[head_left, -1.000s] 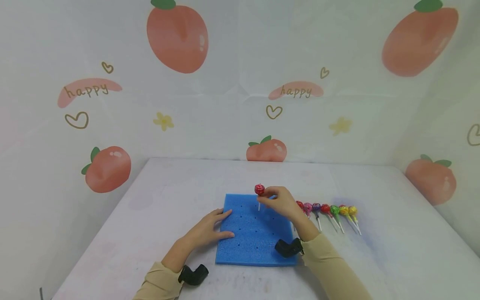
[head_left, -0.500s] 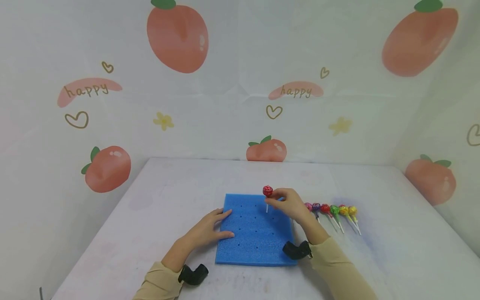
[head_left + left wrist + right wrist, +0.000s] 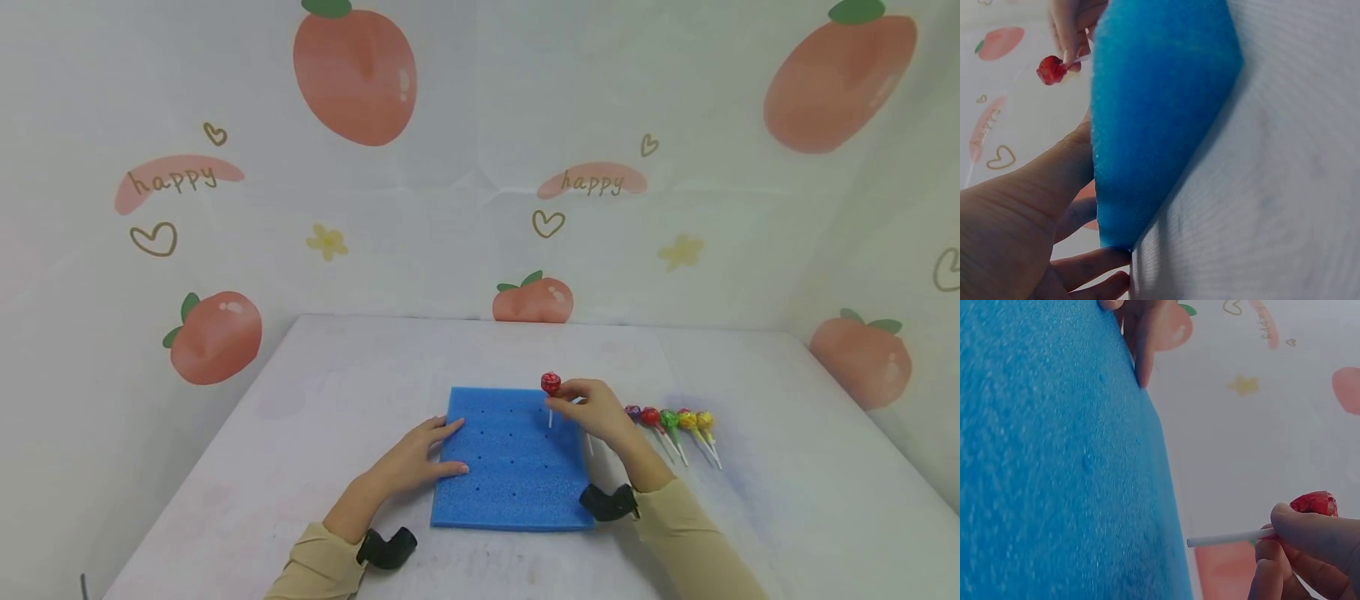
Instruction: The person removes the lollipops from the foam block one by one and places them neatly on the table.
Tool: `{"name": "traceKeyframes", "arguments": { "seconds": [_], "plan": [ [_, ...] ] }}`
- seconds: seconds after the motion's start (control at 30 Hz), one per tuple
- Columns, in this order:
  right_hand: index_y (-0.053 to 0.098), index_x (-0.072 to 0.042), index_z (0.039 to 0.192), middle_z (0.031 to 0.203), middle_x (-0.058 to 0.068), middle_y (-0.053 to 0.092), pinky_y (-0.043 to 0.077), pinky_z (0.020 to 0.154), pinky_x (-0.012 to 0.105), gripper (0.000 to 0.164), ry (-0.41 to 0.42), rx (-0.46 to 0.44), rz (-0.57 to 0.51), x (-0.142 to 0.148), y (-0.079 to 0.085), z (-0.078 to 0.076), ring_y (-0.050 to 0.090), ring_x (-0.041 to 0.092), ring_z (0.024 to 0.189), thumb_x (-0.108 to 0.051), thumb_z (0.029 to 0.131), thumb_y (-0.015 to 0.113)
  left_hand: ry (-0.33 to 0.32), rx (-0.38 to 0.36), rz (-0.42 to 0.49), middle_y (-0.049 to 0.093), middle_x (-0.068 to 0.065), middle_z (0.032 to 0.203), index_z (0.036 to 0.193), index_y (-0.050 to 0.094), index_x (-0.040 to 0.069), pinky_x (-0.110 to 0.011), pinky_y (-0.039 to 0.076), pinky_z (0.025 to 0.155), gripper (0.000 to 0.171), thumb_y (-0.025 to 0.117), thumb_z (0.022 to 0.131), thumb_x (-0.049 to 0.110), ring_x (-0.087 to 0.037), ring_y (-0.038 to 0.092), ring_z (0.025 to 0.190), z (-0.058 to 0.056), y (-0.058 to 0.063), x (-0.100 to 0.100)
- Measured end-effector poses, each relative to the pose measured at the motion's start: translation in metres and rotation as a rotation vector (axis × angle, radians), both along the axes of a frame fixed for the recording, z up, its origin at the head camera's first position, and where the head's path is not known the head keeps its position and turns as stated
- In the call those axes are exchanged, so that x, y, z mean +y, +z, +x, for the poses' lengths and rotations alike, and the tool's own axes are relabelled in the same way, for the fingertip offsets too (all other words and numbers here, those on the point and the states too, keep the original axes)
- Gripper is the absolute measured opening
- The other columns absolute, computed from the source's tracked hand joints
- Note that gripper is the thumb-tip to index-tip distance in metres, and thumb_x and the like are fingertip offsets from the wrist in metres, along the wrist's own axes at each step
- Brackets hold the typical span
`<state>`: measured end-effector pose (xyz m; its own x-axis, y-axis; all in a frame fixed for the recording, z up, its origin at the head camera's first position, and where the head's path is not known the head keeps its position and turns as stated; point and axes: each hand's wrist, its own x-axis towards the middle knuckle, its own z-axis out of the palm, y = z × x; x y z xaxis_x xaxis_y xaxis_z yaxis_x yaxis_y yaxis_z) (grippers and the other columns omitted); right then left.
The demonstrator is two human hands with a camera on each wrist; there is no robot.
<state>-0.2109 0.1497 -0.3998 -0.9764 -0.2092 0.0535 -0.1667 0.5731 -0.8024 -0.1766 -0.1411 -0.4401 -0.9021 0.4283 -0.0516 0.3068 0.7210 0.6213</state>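
Observation:
My right hand (image 3: 596, 408) pinches a red-wrapped lollipop (image 3: 551, 383) just below its candy. The lollipop is upright over the back right part of a blue foam block (image 3: 495, 508) dotted with small holes. In the right wrist view, the lower end of its white stick (image 3: 1229, 539) is apart from the foam. My left hand (image 3: 408, 462) rests at the block's left edge, thumb and a finger reaching onto its top, the fingers fairly straight. From the left wrist view, other fingers (image 3: 1088, 265) lie along the block's side.
Right of the block, a row of wrapped lollipops lies on the white table (image 3: 795, 500): purple (image 3: 633, 412), red (image 3: 650, 417), green (image 3: 669, 419) and yellow (image 3: 706, 421) among them. My right hand and forearm hide part of this row. A printed cloth backdrop (image 3: 420, 217) stands behind.
My right hand has carried the red lollipop to the right across the back of the block and slightly nearer, covering more of the row. The left hand and the block have stayed put.

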Motion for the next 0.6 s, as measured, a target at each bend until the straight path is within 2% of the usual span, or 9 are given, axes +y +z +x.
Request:
{"name": "traceKeyframes", "arguments": {
  "seconds": [0.3, 0.6],
  "plan": [
    [0.068, 0.0, 0.098, 0.095, 0.015, 0.068, 0.054, 0.065, 0.026, 0.026, -0.039, -0.016, 0.023, 0.015, -0.001, 0.001, 0.059, 0.015, 0.076, -0.024, 0.087, 0.065, -0.001, -0.005, 0.004, 0.033, -0.025, 0.147, 0.142, 0.04, 0.011, -0.061, 0.03, 0.107, 0.072, 0.068, 0.083, 0.039, -0.044, 0.029, 0.137, 0.001, 0.002, 0.0],
    [0.067, 0.001, 0.099, 0.096, 0.016, 0.067, 0.055, 0.067, 0.026, 0.028, -0.057, -0.025, 0.03, 0.028, 0.0, 0.004, 0.059, 0.018, 0.084, -0.024, 0.088, 0.064, -0.001, -0.009, 0.012, 0.034, -0.025, 0.147, 0.142, 0.04, 0.009, -0.061, 0.03, 0.107, 0.072, 0.068, 0.083, 0.039, -0.045, 0.03, 0.136, 0.002, 0.003, 0.0]
  ]
}}
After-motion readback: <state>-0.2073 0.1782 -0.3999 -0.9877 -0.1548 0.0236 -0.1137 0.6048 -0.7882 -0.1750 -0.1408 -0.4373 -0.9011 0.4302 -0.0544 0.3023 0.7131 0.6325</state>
